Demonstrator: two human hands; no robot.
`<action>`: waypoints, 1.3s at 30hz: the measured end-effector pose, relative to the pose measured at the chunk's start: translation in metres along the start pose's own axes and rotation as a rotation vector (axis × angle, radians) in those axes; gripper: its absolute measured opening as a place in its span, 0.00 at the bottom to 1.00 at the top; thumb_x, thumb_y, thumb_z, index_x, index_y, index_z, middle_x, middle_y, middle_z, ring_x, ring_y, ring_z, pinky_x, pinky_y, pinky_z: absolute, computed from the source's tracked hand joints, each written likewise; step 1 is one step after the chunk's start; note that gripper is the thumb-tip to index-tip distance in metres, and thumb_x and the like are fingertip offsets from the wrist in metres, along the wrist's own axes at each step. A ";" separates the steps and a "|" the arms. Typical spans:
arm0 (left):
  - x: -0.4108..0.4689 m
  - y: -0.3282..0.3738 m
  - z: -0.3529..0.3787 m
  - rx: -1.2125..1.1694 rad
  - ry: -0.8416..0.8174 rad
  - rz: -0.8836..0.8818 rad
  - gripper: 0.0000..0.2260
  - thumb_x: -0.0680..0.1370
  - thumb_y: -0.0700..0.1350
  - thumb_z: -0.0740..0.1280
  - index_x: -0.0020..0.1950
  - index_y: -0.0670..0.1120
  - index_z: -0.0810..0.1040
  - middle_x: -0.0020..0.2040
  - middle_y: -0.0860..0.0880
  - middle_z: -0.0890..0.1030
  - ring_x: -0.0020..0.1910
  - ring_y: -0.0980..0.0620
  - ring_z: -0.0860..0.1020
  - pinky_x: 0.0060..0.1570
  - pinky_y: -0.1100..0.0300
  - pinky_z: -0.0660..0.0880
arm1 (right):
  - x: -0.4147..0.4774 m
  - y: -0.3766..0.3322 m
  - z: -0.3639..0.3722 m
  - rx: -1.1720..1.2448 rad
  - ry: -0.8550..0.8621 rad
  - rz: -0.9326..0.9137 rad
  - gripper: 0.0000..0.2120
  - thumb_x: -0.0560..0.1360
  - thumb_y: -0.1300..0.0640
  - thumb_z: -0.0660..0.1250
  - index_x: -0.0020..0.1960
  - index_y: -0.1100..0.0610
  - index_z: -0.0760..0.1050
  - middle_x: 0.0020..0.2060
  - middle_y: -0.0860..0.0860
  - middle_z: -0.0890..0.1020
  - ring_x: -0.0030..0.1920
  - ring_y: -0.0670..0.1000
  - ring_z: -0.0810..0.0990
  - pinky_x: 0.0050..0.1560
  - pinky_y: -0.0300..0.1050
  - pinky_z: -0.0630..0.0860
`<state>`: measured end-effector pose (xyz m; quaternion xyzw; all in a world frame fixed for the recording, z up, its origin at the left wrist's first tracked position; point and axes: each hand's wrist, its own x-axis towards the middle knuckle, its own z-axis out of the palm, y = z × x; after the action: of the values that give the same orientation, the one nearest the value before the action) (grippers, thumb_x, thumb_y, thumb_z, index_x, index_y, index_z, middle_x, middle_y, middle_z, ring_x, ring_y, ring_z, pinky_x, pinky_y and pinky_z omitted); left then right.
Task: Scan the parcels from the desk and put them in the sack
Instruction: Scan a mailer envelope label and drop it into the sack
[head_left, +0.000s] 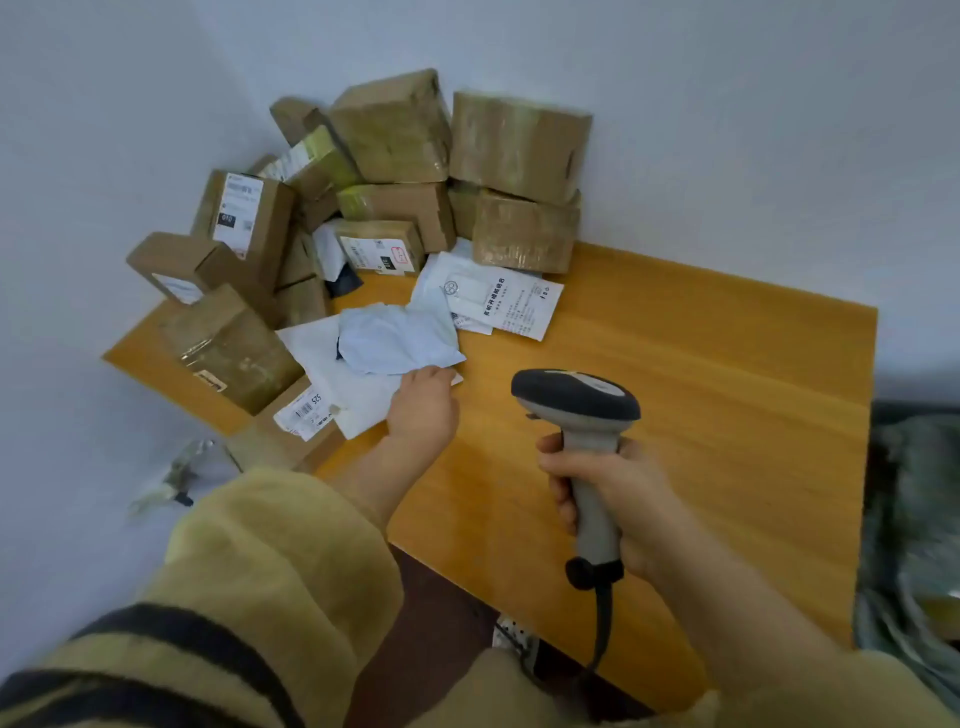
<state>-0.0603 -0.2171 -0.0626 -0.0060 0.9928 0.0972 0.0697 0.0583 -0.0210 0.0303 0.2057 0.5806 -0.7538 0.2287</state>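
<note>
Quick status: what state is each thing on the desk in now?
Left hand, touching the crumpled mailer's edge, fingers hidden.
Right hand, grips the scanner.
Scanner, upright above the desk.
Crumpled mailer, lying on a flat mailer.
Boxes, taped shut, piled in the corner.
Sack, beside the desk, blurred.

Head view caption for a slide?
Left hand touches a pale mailer on the desk; right hand grips the scanner.
</note>
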 end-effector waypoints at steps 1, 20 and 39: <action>0.008 -0.015 -0.002 0.016 0.001 -0.025 0.18 0.80 0.44 0.62 0.70 0.45 0.70 0.69 0.45 0.70 0.68 0.44 0.66 0.64 0.52 0.65 | 0.008 -0.002 0.011 -0.016 -0.008 0.002 0.03 0.73 0.65 0.70 0.45 0.63 0.77 0.25 0.55 0.74 0.22 0.51 0.70 0.24 0.41 0.69; 0.114 -0.056 -0.019 0.240 0.198 0.201 0.12 0.73 0.38 0.69 0.56 0.44 0.81 0.46 0.44 0.84 0.46 0.44 0.81 0.53 0.56 0.70 | 0.069 -0.009 0.045 -0.058 0.087 0.016 0.07 0.73 0.65 0.70 0.50 0.65 0.77 0.26 0.55 0.75 0.23 0.51 0.71 0.25 0.42 0.70; -0.012 0.055 -0.070 -1.510 -0.185 -0.534 0.11 0.72 0.40 0.73 0.51 0.40 0.77 0.54 0.41 0.81 0.50 0.46 0.80 0.34 0.60 0.80 | -0.018 -0.008 -0.056 0.013 0.118 -0.058 0.02 0.72 0.66 0.70 0.45 0.64 0.77 0.25 0.55 0.74 0.22 0.52 0.70 0.25 0.42 0.69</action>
<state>-0.0594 -0.1769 0.0181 -0.2806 0.6144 0.7221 0.1497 0.0708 0.0370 0.0336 0.2342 0.5940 -0.7504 0.1709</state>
